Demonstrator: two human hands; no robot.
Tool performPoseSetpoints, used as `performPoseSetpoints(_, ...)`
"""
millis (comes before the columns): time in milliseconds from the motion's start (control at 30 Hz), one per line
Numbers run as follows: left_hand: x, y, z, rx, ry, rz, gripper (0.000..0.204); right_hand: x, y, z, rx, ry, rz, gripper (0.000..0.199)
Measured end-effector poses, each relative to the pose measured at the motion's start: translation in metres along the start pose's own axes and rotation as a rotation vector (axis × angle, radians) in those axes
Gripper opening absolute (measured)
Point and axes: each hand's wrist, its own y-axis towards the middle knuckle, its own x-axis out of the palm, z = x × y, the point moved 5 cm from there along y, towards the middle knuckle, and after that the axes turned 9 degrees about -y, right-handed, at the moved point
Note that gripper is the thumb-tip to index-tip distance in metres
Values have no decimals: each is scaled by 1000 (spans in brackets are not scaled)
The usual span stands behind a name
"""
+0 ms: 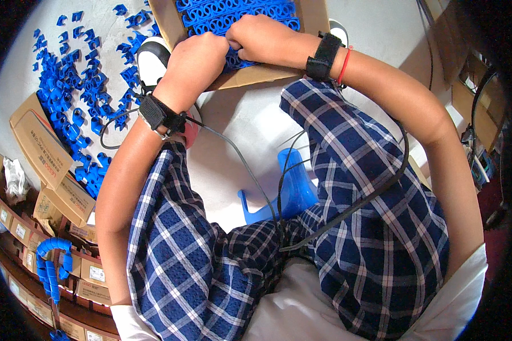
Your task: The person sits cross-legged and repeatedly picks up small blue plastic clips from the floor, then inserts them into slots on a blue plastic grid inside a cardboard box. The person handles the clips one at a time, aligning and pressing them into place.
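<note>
An open cardboard box (256, 74) stands between my feet, packed with neat rows of blue plastic pipe clips (239, 10). My left hand (198, 59) is closed above the near left part of the box, knuckles up. My right hand (260, 37) is closed as well, over the middle of the rows, its fingertips meeting the left hand. Blue clips show just beneath the two hands. Whatever lies between the fingers is hidden by the hands.
Loose blue clips (62, 85) lie scattered on the floor at left, beside a flattened carton (42, 139). Several stacked cardboard boxes (91, 273) stand at lower left. A blue plastic stool (293, 187) is under me. Black cables (375, 196) run from my wrists across my lap.
</note>
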Motion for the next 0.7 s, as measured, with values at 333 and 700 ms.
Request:
performPoseSetpoints(333,-4,-2,-1,15,-26,28,17,-2,1,0,-7,30,-29,15)
performPoseSetpoints(700,-2,5,-6,-4,-15,-68,10,3,1,1,-5,5,-66,18)
